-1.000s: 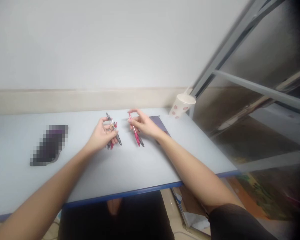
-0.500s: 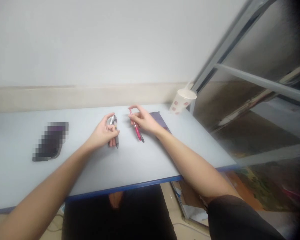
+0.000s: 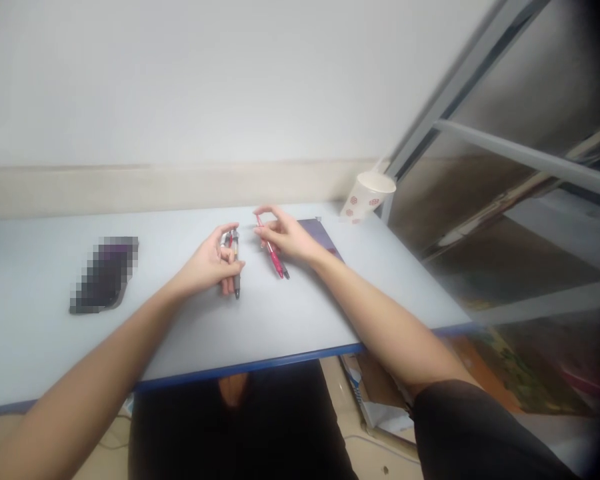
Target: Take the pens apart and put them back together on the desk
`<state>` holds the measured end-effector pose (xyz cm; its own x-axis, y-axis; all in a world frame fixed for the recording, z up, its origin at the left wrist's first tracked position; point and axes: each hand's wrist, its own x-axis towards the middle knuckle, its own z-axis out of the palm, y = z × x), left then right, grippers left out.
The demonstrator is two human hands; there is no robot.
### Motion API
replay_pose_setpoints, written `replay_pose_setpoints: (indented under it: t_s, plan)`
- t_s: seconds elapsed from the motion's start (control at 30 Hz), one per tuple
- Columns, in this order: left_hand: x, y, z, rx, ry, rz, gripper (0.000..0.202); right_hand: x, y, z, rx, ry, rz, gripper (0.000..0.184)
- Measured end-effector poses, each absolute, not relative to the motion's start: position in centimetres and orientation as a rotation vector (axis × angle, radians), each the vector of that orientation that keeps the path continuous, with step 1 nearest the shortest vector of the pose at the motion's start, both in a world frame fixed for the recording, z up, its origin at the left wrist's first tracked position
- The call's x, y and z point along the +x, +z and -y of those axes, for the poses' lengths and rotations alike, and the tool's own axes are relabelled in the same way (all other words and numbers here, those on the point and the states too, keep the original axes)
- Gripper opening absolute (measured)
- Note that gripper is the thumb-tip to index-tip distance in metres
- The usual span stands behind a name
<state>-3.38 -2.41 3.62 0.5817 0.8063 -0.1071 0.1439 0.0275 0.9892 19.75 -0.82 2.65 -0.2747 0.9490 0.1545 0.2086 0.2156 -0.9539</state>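
My left hand [image 3: 213, 262] is closed around a grey-and-clear pen [image 3: 237, 273], its dark tip pointing down toward me. Something with a bit of red shows behind that pen among the fingers; I cannot make out what it is. To the right, my right hand [image 3: 285, 233] pinches a pink pen [image 3: 275, 260], index fingertip at its top end. Close against the pink pen is a dark-tipped pen [image 3: 286, 273], mostly hidden by it and the hand. The two hands are a short gap apart, above the table.
The pale table [image 3: 260, 327] has a blue front edge and a wall behind it. A blurred-out dark phone-like object [image 3: 105, 277] lies at left. Beyond my right wrist is a dark purple flat item [image 3: 323, 237]. A white patterned paper cup [image 3: 364, 199] stands at the back right beside a metal frame [image 3: 480, 140].
Both hands keep their grips on the pens. A little red now shows in the left hand behind the grey pen, and the left hand sits slightly closer to the right one.
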Motion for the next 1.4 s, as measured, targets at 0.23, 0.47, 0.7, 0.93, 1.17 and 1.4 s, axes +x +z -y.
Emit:
replay_pose_setpoints:
  t_s: [0.23,0.47,0.7,0.93,1.17,1.4]
  plan:
    - [-3.3,2.6,1.9,1.488,0.648,-0.886,0.095,19.5,2.5,1.0,-1.104,1.010,1.727,0.021]
    - [-3.3,3.3,2.2,1.458,0.636,-0.895,0.097,19.4,2.1,0.8,-1.110,0.996,1.762,0.027]
    - [-3.3,3.4,2.4,1.449,0.613,-0.874,0.097,19.5,1.5,0.2,-1.089,0.991,1.732,0.029]
    - [-3.3,3.4,2.4,1.468,0.606,-0.876,0.094,19.5,1.4,0.2,-1.092,1.020,1.721,0.029]
    - [-3.4,3.2,2.2,1.488,0.600,-0.822,0.092,19.1,1.2,0.1,-1.119,0.835,1.796,0.039]
    - [-3.2,3.1,2.2,1.473,0.560,-0.777,0.090,19.5,-0.5,-1.5,-1.303,0.230,2.184,0.026]
